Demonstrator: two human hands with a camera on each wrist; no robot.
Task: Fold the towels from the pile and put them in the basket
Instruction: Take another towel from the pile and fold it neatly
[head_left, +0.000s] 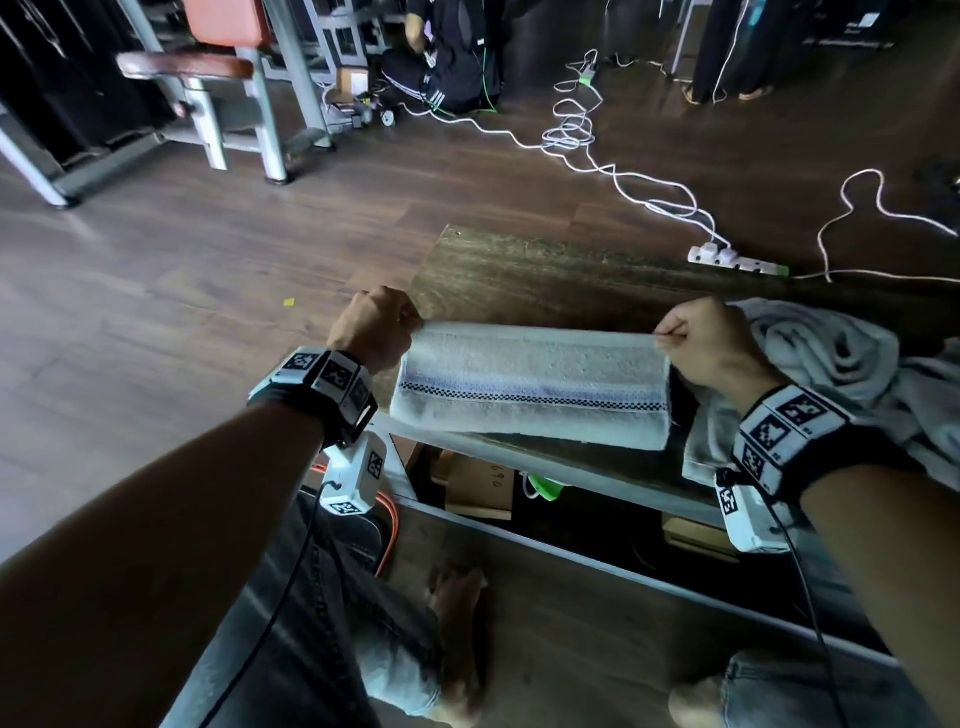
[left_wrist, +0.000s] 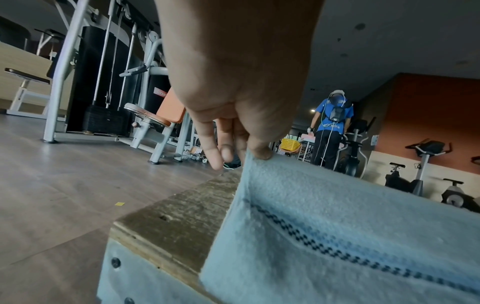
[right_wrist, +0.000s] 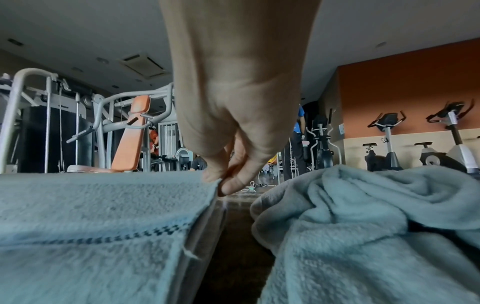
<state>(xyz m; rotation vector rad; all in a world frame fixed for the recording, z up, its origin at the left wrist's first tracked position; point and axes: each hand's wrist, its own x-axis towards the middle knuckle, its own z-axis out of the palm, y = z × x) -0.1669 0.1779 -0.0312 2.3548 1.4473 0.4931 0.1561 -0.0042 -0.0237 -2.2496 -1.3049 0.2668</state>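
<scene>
Both hands, left (head_left: 376, 325) & right (head_left: 709, 340), pinch a half-folded towel's (head_left: 532, 384) far corners on counter (head_left: 519, 270); pile (head_left: 831, 358) at 3 o'clock left.

Everything's looking pretty dim and bluish, with soft light glinting off the floor (head_left: 156, 270) at the left. The wide lens is bending the edges hard, and the legs at the bottom are smearing into blur.

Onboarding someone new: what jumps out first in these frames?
A pale towel with a checkered stripe, stretched over the wooden table, left hand and right hand each pinching a far corner. Right of it lies the crumpled towel pile.
</scene>
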